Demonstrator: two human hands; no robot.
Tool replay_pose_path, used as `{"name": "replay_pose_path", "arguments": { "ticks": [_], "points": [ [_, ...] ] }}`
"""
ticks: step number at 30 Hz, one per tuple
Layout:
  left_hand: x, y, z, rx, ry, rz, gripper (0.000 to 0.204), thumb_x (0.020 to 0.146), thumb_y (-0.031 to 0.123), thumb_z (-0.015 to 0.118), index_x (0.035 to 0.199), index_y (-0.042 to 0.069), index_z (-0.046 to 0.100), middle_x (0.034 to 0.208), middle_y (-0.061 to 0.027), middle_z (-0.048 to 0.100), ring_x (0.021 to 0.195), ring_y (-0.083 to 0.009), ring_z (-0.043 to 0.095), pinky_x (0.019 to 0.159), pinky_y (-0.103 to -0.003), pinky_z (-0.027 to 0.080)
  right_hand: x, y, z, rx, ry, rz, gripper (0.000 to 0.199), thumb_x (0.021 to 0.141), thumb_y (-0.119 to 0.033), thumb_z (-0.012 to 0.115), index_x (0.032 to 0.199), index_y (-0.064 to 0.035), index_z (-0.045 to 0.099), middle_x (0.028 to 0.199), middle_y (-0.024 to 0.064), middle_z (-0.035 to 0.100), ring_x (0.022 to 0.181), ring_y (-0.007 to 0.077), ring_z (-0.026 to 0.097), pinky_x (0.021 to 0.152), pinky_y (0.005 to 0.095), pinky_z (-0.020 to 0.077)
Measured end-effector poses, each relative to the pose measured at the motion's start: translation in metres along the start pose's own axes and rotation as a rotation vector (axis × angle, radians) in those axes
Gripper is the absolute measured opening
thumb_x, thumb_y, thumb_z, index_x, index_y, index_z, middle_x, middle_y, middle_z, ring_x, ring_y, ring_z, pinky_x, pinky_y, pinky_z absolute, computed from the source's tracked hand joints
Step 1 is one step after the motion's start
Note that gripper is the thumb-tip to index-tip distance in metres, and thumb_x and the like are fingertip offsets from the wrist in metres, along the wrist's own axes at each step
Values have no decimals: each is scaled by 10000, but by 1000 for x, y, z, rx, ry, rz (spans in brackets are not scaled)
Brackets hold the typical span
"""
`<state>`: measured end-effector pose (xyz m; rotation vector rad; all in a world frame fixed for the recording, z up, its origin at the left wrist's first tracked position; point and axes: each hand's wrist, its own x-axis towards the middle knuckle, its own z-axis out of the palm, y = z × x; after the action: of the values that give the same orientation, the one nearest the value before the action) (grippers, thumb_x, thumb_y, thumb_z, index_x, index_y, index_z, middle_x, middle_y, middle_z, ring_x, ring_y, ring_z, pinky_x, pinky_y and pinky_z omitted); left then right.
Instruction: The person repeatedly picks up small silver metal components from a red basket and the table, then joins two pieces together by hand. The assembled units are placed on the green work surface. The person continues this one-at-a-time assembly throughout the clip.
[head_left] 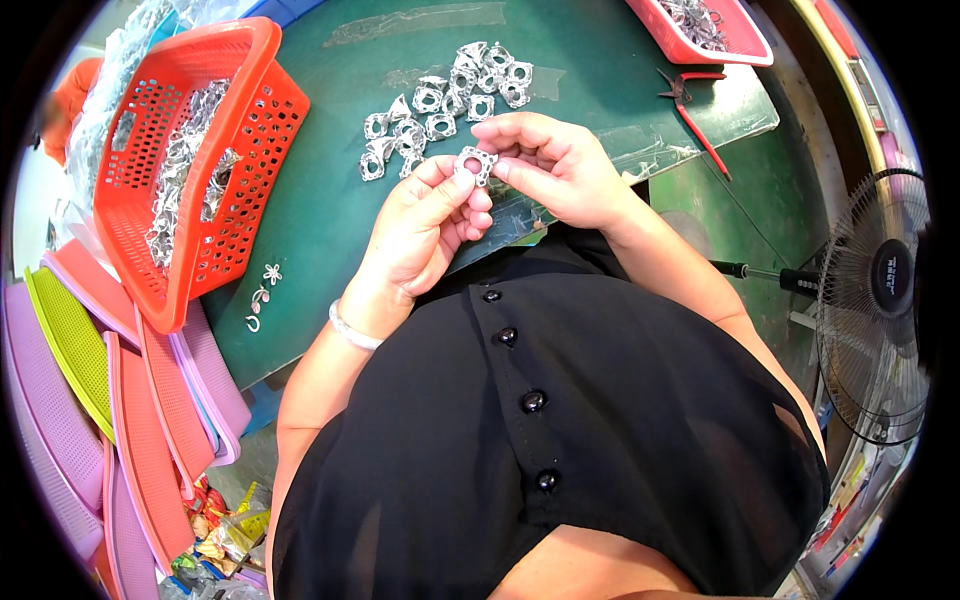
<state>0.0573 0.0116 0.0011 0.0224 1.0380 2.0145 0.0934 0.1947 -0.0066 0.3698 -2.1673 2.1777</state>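
Setting: green bench (330,240) seen from above, workshop clutter around, floor fan at right.
Left hand (420,225): thumb and forefinger pinched on the near-left edge of a small silver ring piece (476,163); other fingers curled loose.
Right hand (555,160): fingers (510,170) closed on the right side of the same piece, so both hands share it, held just above the bench near its front edge.
Ring piece: small, metallic, square-ish frame with round hole, faceted; detail too small to tell more.
Pile (445,100): similar silver pieces spread on the bench just beyond the hands, roughly two dozen, loose.
Orange basket (250,130): left, tilted, holding more silvery stuff in plastic wrap.
Pink tray (700,35): far right, also holds silver parts.
Pliers (690,100): red handles, far right on bench, untouched.
Small bits (262,290): a few tiny silver bits near left on bench.
Stacked trays (100,400): pink, purple, green, left of the bench.
Progress: one piece in hand; judging by the pile and full basket, plenty looks left, share done unclear.
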Motion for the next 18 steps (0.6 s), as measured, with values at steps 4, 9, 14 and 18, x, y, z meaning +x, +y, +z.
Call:
{"name": "replay_pose_path", "arguments": {
  "ticks": [4, 9, 14, 18],
  "points": [
    [-1, -1, 0, 1, -9, 15, 114, 892, 160, 552, 957, 67, 536, 769, -26, 599, 652, -108, 578, 600, -210, 466, -1, -3, 1, 21, -7, -10, 303, 850, 42, 522, 1153, 28, 518, 1016, 81, 596, 956, 117, 567, 827, 245, 469],
    [-1, -4, -4, 37, -27, 63, 100, 890, 154, 555, 954, 79, 538, 774, -26, 601, 658, -106, 580, 605, -211, 468, -2, -2, 1, -24, 78, -59, 298, 834, 17, 552, 1131, 8, 540, 977, 70, 605, 893, 103, 569, 785, 233, 468],
    [-2, -5, -4, 65, -44, 82, 89, 886, 150, 561, 945, 85, 544, 773, -22, 602, 663, -103, 580, 610, -208, 468, -3, -3, 1, 74, 83, -64, 303, 830, 27, 553, 1132, 6, 541, 935, 52, 596, 872, 90, 563, 781, 224, 464],
    [-1, -5, -3, 88, -46, 91, 94, 883, 148, 566, 947, 83, 545, 769, -19, 601, 662, -99, 578, 609, -206, 466, -4, -4, -2, 146, 53, -34, 324, 836, 59, 536, 1158, 26, 515, 944, 57, 583, 896, 95, 560, 804, 230, 464]
  ]
}}
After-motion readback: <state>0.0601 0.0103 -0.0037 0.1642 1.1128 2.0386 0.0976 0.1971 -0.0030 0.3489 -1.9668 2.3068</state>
